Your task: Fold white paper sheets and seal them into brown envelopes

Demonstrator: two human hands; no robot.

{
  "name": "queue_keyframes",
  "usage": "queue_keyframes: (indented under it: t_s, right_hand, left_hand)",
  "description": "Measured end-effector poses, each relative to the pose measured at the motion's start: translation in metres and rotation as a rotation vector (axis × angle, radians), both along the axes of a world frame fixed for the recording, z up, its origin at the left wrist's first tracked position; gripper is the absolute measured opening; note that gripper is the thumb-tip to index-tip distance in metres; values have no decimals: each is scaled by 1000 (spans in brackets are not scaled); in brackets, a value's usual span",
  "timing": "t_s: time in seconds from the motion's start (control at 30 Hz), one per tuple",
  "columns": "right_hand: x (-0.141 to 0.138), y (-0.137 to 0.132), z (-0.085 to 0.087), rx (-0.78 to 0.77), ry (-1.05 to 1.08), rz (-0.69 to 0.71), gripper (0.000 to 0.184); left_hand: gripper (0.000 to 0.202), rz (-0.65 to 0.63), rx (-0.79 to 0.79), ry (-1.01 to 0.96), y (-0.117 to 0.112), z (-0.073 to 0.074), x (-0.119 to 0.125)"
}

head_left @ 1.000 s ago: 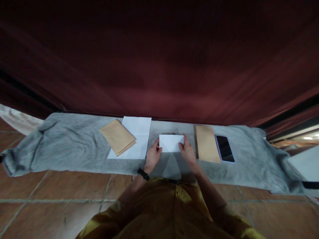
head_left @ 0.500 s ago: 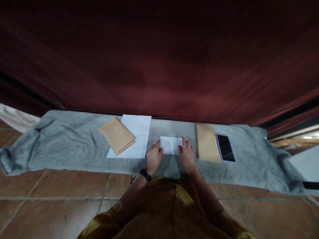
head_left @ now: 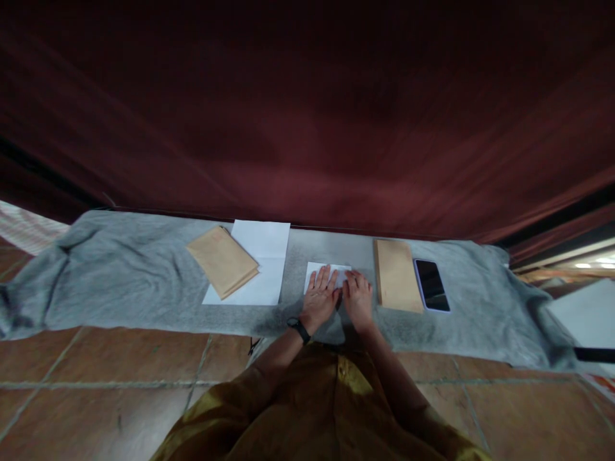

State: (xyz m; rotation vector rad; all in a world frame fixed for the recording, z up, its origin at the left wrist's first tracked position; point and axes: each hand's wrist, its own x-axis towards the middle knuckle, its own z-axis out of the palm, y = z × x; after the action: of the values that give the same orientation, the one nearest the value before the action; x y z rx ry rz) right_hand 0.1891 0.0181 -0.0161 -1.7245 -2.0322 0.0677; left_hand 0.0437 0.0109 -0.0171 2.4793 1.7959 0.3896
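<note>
A small folded white paper (head_left: 314,267) lies in front of me on a grey cloth. My left hand (head_left: 321,298), with a dark band on its wrist, presses flat on it with the fingers spread. At the paper's right end rests my right hand (head_left: 357,296), its fingers bent slightly and touching the edge. Both hands cover most of the paper's near side. Just right of my right hand is a stack of brown envelopes (head_left: 398,275). To the left, more brown envelopes (head_left: 223,261) lie slanted over larger white sheets (head_left: 269,262).
A phone (head_left: 432,285) in a lilac case lies right of the envelope stack. The grey cloth (head_left: 139,275) covers the long narrow surface, wrinkled at both ends. Dark red fabric (head_left: 307,141) rises along its far edge. Below is a tiled floor (head_left: 120,365).
My left hand has moved right, from the paper's left edge onto its middle, and flattened. My right hand has shifted slightly, its fingers now lower over the right end.
</note>
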Motion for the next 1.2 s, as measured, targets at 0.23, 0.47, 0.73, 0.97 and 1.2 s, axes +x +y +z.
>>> queue_keyframes:
  t_s: [0.23, 0.47, 0.73, 0.97, 1.2]
  right_hand:
    - [-7, -15, -5, -24, -77, 167, 54]
    - [6, -22, -13, 33, -176, 127, 61]
    - [14, -27, -14, 46, -161, 121, 61]
    - [21, -45, -5, -31, -204, 223, 48]
    - [37, -73, 0, -52, -82, 260, 47]
  left_hand:
    - [59, -20, -6, 9, 0, 0, -9]
    - [62, 114, 1, -6, 1, 2, -37]
    - [61, 226, 4, -28, -4, 10, -26]
    - [51, -168, -33, -102, 4, 16, 22]
    - [63, -267, -66, -42, 19, 11, 26]
